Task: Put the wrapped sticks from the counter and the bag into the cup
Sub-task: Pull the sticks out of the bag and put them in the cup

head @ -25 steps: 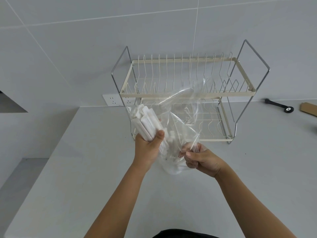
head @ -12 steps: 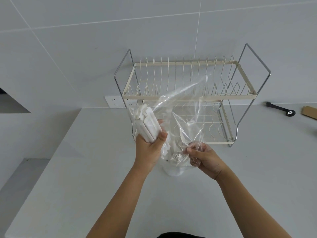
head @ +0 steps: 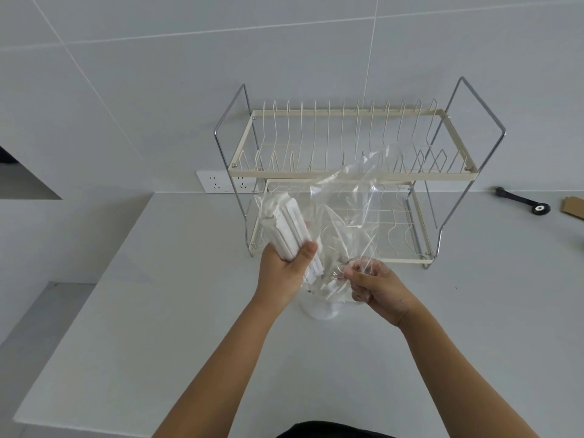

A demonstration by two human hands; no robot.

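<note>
White paper-wrapped sticks (head: 289, 227), gathered in a thick bundle, stood up out of the person's left hand (head: 282, 273), which was clenched firmly round their lower half with the thumb pressed across the front. The bundle leaned a little to the left, its torn paper ends fanned out above the fist, and its lower ends poked out under the hand beside a clear crinkled plastic bag (head: 343, 216). The right hand (head: 376, 290) pinched a fold of that bag between thumb and fingers, fingers curled tight on the film; the bag rose from the pinch and billowed up in front of a cream wire two-tier dish rack (head: 350, 172). Through the film a few more wrapped sticks showed faintly inside the bag, though I could not count them. Beneath both hands sat a clear round cup (head: 322, 309) on the pale grey counter (head: 158, 327), mostly hidden by the bag and the wrists; whether any sticks were already in it I could not tell. The rack stood against the white tiled wall (head: 142, 90), with a white wall socket (head: 215, 182) just behind its left leg. Far to the right on the counter lay a black handled tool (head: 523, 202) and, at the edge of sight, a brown piece of cardboard (head: 572, 208), both well apart from the hands.
</note>
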